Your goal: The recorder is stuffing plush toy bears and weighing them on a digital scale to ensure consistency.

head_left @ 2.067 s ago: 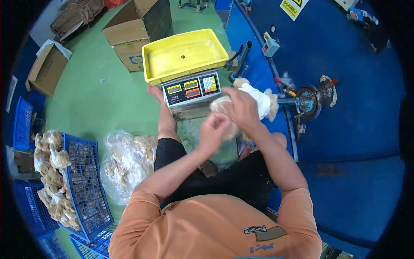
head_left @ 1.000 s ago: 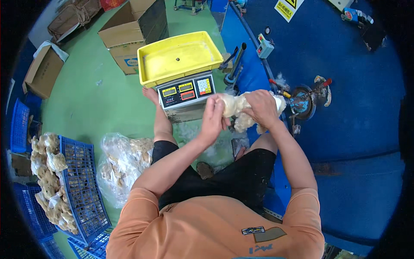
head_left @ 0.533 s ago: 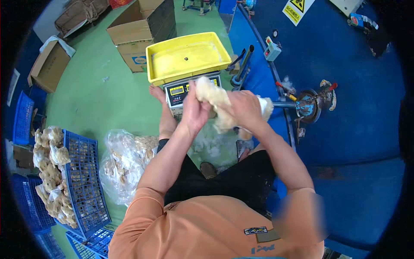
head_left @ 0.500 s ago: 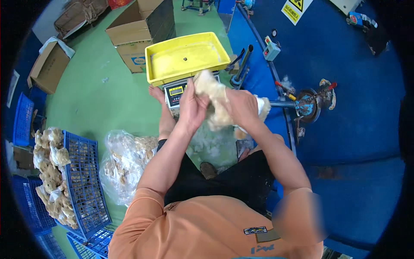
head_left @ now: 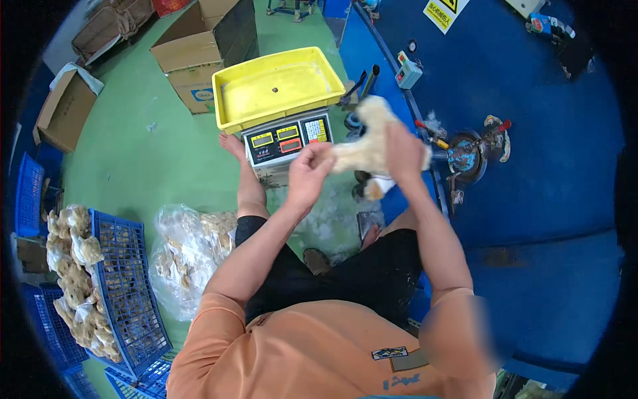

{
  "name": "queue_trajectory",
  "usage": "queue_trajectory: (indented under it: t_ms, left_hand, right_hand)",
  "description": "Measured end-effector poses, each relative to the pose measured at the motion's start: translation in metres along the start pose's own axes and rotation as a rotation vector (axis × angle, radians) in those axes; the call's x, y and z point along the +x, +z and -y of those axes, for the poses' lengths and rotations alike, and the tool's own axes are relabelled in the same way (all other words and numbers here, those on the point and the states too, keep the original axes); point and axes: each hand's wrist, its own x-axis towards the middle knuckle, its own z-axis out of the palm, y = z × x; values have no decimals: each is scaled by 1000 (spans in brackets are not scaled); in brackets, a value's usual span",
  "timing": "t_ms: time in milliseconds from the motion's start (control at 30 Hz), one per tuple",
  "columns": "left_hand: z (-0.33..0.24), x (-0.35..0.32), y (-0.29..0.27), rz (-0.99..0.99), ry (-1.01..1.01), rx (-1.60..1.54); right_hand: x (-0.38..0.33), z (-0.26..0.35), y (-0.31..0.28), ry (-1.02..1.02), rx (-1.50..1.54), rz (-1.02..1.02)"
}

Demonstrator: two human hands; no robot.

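Note:
A cream plush toy (head_left: 371, 136) with a white and tan end (head_left: 377, 188) is stretched between my hands, slightly blurred by motion. My left hand (head_left: 310, 174) pinches one of its limbs with the fingertips. My right hand (head_left: 404, 156) is wrapped round its body, close to the metal pipe (head_left: 439, 154) that sticks out of the blue machine. The plush's right end lies at the pipe's tip; I cannot tell whether it sits over it.
A yellow tray (head_left: 279, 90) rests on a digital scale (head_left: 286, 141) ahead. Cardboard boxes (head_left: 193, 66) stand beyond. At left are a blue crate (head_left: 129, 286) of tan plush pieces and a clear plastic bag (head_left: 189, 256). The blue machine panel (head_left: 531, 186) fills the right, with red-tipped levers (head_left: 505, 125).
My right hand has moved rightward with the plush toward the pipe. The plush is now stretched out more, with my left hand down at one limb. The view has shifted slightly.

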Motion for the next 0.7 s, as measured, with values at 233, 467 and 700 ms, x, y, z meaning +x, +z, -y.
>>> queue_trajectory:
  t_ms: [233,467,700]
  left_hand:
    - [-13,15,38,79,-21,-136]
    - [-14,20,49,-137,261,426]
    - [-33,30,39,-43,269,579]
  right_hand:
    - [4,-40,-13,108,-101,-14]
    - [-1,-10,-10,71,-60,-17]
    - [1,-2,-7,74,-74,43]
